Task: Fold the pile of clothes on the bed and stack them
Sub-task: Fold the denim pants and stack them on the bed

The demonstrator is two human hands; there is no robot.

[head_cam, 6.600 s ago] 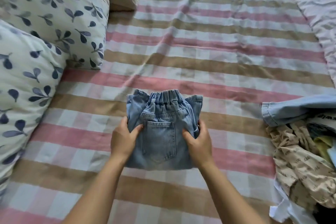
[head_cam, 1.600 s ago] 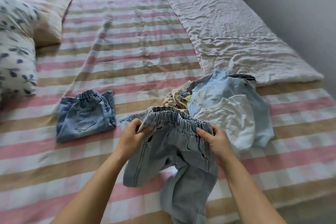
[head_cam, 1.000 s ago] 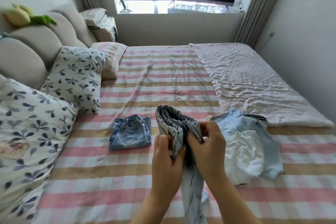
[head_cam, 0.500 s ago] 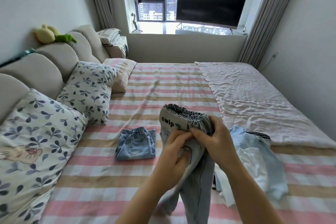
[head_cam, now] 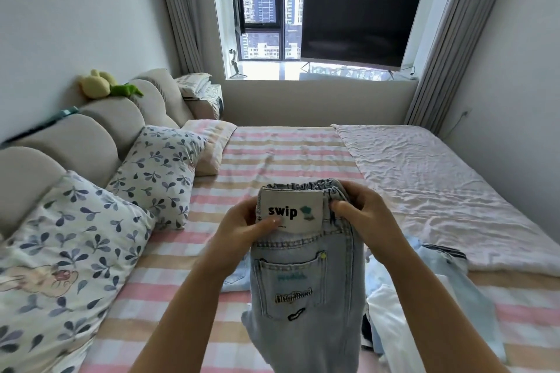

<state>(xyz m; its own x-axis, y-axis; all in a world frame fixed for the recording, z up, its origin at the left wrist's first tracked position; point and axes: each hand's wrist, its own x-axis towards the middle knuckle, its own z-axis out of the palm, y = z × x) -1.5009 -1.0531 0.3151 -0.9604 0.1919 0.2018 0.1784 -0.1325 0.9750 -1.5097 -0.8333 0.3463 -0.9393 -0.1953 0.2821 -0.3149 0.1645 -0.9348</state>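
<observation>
The jeans [head_cam: 306, 281] hang long axis down above the bed [head_cam: 272, 154], halved lengthwise. Left hand [head_cam: 242, 227] and right hand [head_cam: 360, 215] each pinch a waistband [head_cam: 303, 186] end, equally near.

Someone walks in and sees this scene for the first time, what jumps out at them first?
The pale jeans held up in the middle foreground, with a white label reading swip at the waistband, pinched by the left hand and right hand. Behind, a dark TV stands against the window beyond the bed. Leaf-print pillows line the left side.
</observation>
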